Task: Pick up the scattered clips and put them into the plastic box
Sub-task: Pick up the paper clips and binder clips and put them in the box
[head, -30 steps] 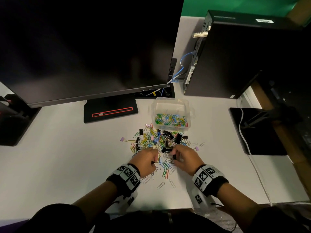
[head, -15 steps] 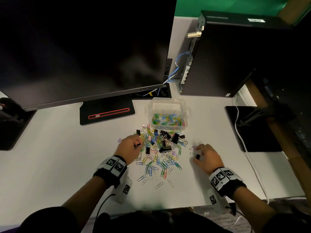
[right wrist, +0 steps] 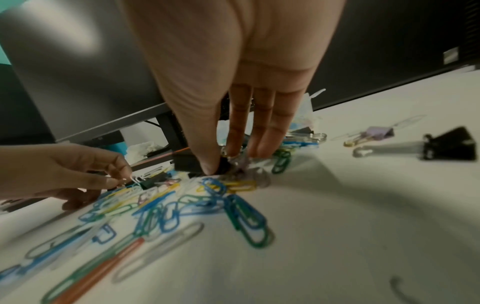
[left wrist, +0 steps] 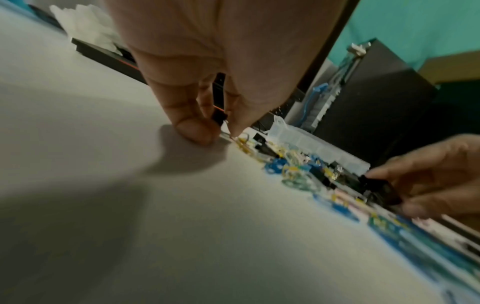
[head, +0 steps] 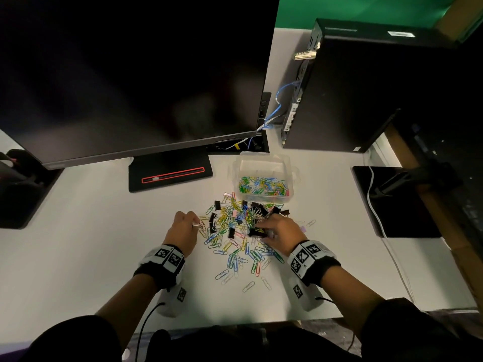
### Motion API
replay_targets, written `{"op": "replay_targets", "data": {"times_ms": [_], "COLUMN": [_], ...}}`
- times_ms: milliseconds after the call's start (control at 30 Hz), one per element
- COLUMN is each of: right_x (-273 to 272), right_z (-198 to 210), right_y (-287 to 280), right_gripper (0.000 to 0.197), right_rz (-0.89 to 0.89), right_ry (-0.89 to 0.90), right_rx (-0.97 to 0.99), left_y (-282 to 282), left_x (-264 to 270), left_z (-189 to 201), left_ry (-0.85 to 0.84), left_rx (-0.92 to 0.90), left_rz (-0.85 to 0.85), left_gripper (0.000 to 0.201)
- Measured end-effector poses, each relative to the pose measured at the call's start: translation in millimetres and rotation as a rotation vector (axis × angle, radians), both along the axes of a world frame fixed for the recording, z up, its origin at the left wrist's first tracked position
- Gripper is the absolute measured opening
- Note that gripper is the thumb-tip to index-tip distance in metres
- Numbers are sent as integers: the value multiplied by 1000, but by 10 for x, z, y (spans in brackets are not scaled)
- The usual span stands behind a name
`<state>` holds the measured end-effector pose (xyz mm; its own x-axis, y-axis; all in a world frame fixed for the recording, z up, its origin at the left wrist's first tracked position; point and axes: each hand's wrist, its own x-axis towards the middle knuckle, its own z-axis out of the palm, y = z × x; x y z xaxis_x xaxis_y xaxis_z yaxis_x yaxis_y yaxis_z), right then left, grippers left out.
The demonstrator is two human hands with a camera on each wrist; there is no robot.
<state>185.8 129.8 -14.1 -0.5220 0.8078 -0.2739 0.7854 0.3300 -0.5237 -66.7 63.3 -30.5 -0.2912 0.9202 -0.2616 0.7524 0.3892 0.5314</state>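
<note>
Pick-up step: left hand [head: 183, 227] pinches 1 clip [left wrist: 219, 118], right hand [head: 281, 232] pinches a black clip [left wrist: 381, 190]; next, carry both to the box [head: 264, 163].

A loose heap of coloured wire paper clips [head: 232, 246] in blue, green, yellow, white and red, mixed with small black binder clips [head: 254, 206], is spread flat on the white desk [head: 78, 257]. A few pale paper clips are scattered apart at the near edge of the heap. One lilac binder clip [right wrist: 378, 132] and one black binder clip with silver handles [right wrist: 449, 147] are seen lying just right of the heap. A clear rectangular plastic box [head: 264, 163], lidless and upright, is set just behind the heap; its floor is covered with a layer of coloured paper clips.
</note>
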Motion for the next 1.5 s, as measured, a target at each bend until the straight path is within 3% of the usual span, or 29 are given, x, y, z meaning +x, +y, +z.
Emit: {"op": "replay_targets", "data": {"times_ms": [167, 333, 500, 633, 733, 967, 1100, 1267, 1500], "right_x": [13, -5, -59, -81, -34, 178, 161, 70, -39], "right_z": [-68, -86, -52, 31, 69, 38, -33, -87, -89], "right_y": [-31, -59, -107, -165, -192, -253, -318, -391, -475], "right_gripper": [33, 20, 18, 22, 14, 11, 14, 32, 31], "right_rz": [-81, -193, -258, -293, -357, -292, -305, -275, -166], "right_ry": [109, 253, 416, 526, 583, 190, 133, 55, 2], "right_rx": [-64, -82, -138, -188, -207, -39, -16, -30, -36], "left_y": [-20, 66, 161, 177, 178, 199, 280, 256, 122], "left_x": [120, 428, 730, 811, 747, 323, 83, 21, 100], "left_z": [111, 188, 193, 160, 160, 189, 160, 124, 150], "left_ry": [57, -15, -70, -77, -97, 46, 167, 374, 427], "left_rx": [67, 148, -31, 39, 88, 22, -36, -128, -64], "left_rz": [-41, -327, -560, -524, -488, -320, -245, -268, -216], "left_gripper": [33, 33, 53, 34, 26, 27, 28, 31, 46]}}
